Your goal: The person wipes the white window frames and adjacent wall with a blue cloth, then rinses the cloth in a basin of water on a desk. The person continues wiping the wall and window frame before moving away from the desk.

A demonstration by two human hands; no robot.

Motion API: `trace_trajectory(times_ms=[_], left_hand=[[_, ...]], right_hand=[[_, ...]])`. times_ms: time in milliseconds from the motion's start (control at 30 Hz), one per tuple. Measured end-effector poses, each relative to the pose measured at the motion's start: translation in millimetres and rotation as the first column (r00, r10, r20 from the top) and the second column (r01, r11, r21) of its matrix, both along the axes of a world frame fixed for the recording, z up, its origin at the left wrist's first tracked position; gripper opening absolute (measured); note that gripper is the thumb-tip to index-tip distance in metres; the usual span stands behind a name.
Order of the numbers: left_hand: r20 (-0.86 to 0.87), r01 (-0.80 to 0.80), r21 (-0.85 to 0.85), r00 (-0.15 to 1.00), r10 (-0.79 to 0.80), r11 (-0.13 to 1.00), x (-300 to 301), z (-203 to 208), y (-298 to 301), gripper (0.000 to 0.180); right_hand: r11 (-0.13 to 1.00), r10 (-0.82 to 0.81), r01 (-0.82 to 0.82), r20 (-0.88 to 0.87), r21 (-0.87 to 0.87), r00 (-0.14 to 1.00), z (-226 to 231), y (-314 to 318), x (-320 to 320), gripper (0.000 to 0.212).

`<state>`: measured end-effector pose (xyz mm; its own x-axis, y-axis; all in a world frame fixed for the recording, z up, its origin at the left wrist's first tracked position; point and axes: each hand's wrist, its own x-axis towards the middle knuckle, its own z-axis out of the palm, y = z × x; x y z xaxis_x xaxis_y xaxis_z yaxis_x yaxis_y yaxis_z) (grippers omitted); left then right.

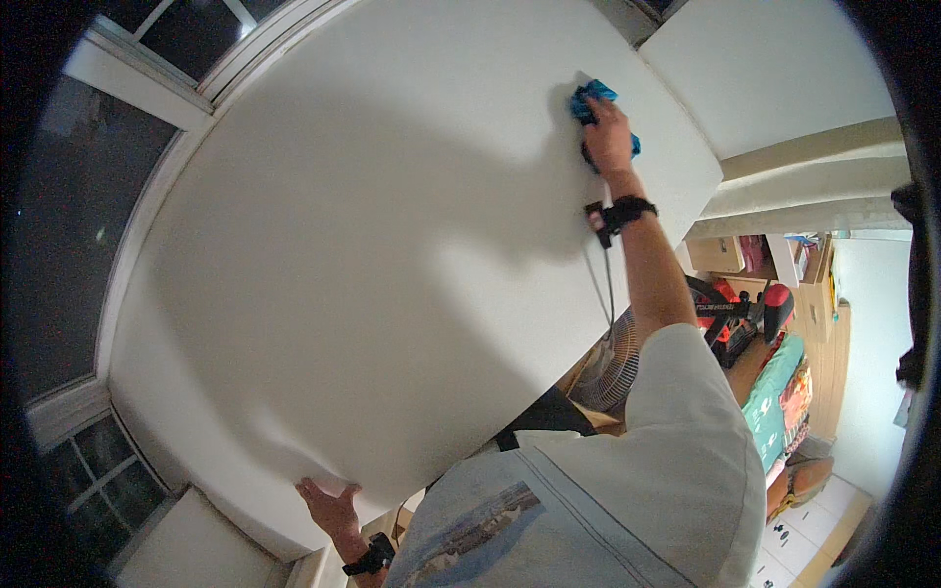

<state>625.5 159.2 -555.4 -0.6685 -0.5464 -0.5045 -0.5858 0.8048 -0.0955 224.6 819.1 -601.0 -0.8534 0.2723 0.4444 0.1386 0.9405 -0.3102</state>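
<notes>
A broad white ledge (pixel 392 225) fills most of the head view, beside the windows. Toward its far right, my right hand (pixel 610 139) presses a crumpled blue cloth (pixel 591 96) against the surface, its fingers over the cloth. Parts of the cloth stick out on both sides of the hand. My left hand (pixel 333 505) rests on the ledge close to its near edge at the lower left, fingers apart and holding nothing. Each wrist wears a black strap with a small device; a thin cable hangs from the right one (pixel 619 218).
Dark windows with white frames (pixel 162 191) border the ledge on the left. A pale curtain (pixel 804 181) hangs at the right. Below the right arm stands a fan (pixel 608 367). Farther right are an exercise bike (pixel 730 309), a green fabric item (pixel 774 387) and white drawers (pixel 804 529).
</notes>
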Motion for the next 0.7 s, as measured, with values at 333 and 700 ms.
trace_trajectory(times_ms=[333, 700], left_hand=[[-0.08, 0.099, 0.015, 0.992, -0.098, 0.995, 14, -5, -9, 0.113], [-0.091, 0.147, -0.027, 0.985, -0.149, 0.989, 13, -3, -5, 0.103]], right_hand=[[0.393, 0.904, -0.859, -0.035, -0.327, 0.427, 7, -219, 174, 0.038], [0.994, -0.093, 0.1, 0.134, -0.047, 0.987, -9, 75, 186, 0.057]])
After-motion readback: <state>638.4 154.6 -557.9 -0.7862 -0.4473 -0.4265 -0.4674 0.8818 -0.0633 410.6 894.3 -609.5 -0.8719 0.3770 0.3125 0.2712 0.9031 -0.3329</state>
